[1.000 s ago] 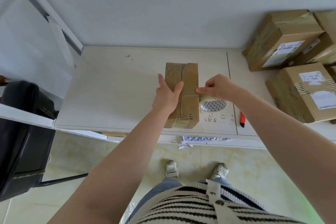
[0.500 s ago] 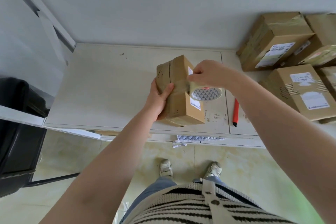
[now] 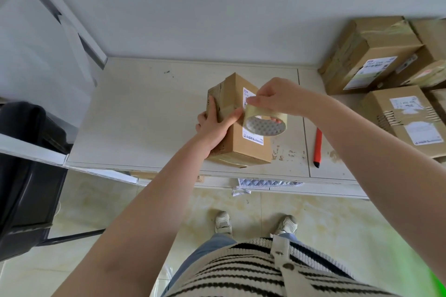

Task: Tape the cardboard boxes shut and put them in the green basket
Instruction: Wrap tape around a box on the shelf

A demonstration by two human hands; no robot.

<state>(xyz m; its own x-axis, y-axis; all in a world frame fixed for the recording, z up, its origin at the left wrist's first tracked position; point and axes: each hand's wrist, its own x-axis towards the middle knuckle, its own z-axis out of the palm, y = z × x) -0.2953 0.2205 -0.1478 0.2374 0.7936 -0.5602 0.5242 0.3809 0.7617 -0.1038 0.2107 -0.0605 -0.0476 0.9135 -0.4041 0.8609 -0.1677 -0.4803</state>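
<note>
Cardboard box (image 3: 237, 128) tilts on the counter (image 3: 144, 116), long axis running away from the gripping left hand (image 3: 214, 125). Right hand (image 3: 277, 99) grips the tape roll (image 3: 265, 122) just beside the box's labelled face

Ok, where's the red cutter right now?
The red cutter lies on the table right of the box, with the stacked boxes on its right, below the right hand.

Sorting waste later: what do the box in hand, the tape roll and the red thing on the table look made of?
Cardboard box: plain brown matte cardboard with white paper labels. Tape roll: glossy, see-through yellowish film, likely plastic. Red utility knife: smooth red body with a black tip, probably plastic, though it shows too small to be sure.
</note>
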